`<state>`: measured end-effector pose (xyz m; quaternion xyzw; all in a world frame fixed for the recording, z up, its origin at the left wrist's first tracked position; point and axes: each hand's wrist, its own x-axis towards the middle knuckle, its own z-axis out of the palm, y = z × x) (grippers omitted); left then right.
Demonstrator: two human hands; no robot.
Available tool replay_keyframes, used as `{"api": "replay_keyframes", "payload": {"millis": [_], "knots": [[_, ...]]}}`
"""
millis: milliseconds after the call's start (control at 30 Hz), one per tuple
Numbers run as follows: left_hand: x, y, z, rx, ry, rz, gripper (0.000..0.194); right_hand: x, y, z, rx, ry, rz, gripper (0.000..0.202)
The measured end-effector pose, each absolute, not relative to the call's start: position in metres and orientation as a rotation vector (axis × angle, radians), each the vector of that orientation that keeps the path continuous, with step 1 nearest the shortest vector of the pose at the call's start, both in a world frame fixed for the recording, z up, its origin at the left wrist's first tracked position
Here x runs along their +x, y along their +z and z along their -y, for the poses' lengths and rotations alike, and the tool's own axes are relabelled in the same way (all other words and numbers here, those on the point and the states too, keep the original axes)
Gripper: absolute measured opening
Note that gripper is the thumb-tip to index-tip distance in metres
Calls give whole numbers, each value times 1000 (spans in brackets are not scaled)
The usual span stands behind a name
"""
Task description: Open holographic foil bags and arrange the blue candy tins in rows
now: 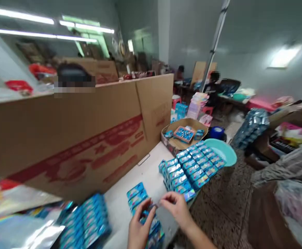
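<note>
On the white tabletop (117, 193), a short row of small shiny blue boxes (135, 190) runs toward me. My left hand (140, 224) is over the near part of this row, its thumb and index finger curved around a small blue box (143, 220). Close on its right, my right hand (177, 209) pinches thumb and fingertips together; whatever is between them is too small and blurred to name. Stacked blue boxes (196, 164) stand in rows just beyond my right hand. Another block of blue boxes (88, 221) sits at the left.
A tall cardboard sheet (88, 135) walls off the table's far side. Beyond the stacks are a low carton (170, 147) holding a pink tray (184, 134) and a turquoise basin (230, 155). Shiny plastic film (24, 231) lies front left. Other people sit farther back.
</note>
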<state>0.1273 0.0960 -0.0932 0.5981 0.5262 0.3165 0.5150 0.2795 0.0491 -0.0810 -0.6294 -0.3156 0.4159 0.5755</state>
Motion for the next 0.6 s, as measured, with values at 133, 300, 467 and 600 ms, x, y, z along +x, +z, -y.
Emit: {"api": "replay_keyframes", "payload": {"millis": [133,300,467,600], "knots": [[140,-107,-110,1469,778,-1187,43,287,-87,-59,-1408,973,689,13],[142,-106,-112,1351,726,-1142,45,287,-80,-64,-1397,1051,742,17],[139,-89,-92,1216,719,-1233,33,294,-65,-56,-1471,1141,906,17],[133,-97,-81,1124,715,-1256,28,302,-77,-59,-1485,1114,1004,15]]}}
